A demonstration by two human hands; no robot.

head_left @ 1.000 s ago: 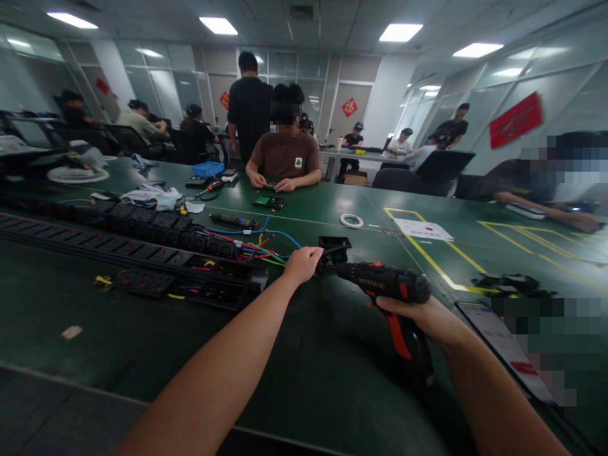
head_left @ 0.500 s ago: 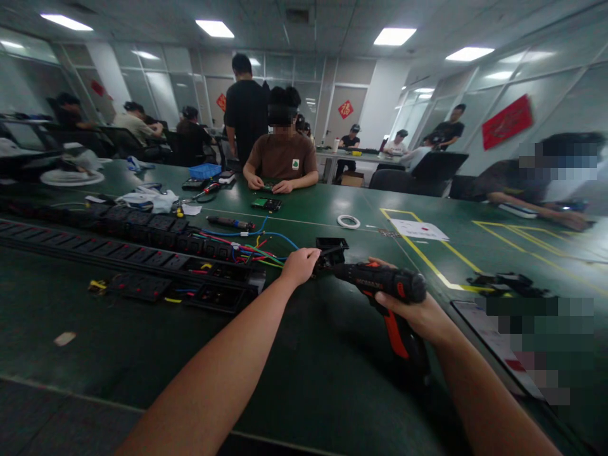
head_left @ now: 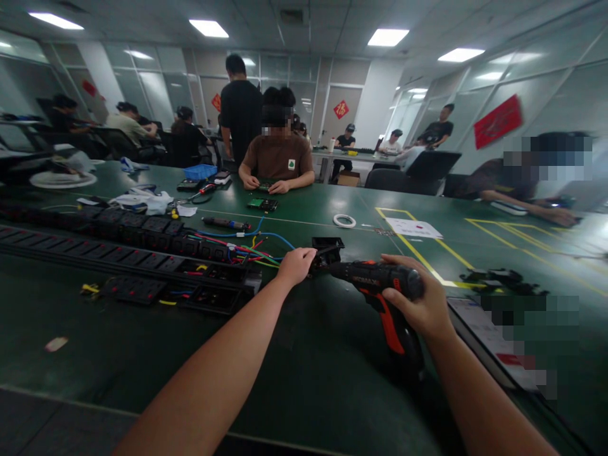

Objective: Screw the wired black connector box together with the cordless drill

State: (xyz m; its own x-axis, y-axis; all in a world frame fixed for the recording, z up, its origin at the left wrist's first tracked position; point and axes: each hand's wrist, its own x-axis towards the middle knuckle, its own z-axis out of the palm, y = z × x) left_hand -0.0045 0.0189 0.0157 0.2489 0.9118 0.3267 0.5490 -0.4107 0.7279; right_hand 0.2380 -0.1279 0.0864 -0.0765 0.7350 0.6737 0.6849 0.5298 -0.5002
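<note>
My left hand [head_left: 297, 266] is closed on a black plastic housing [head_left: 327, 246], an open box-like part at the end of the coloured wires. My right hand [head_left: 425, 297] grips a black and orange cordless drill [head_left: 375, 278] round the rear of its body, thumb on the near side and fingers over the far side. The drill lies level and points left, its tip close to the housing beside my left fingers. Whether the tip touches a screw is hidden. Blue, red and green wires [head_left: 259, 253] run from the housing left to a row of black sockets [head_left: 161, 237].
A long black socket strip [head_left: 95, 250] and a shorter socket piece [head_left: 133, 288] lie at left. Beyond are a pen-shaped tool [head_left: 227, 223], a white tape roll [head_left: 344, 220] and a green circuit board [head_left: 262, 204]. A co-worker [head_left: 278, 155] sits opposite. Black parts [head_left: 503, 280] lie at right.
My right hand has shifted on the drill, its fingers and thumb moving back towards the drill's rear. The view has turned slightly; my left hand still holds the housing.
</note>
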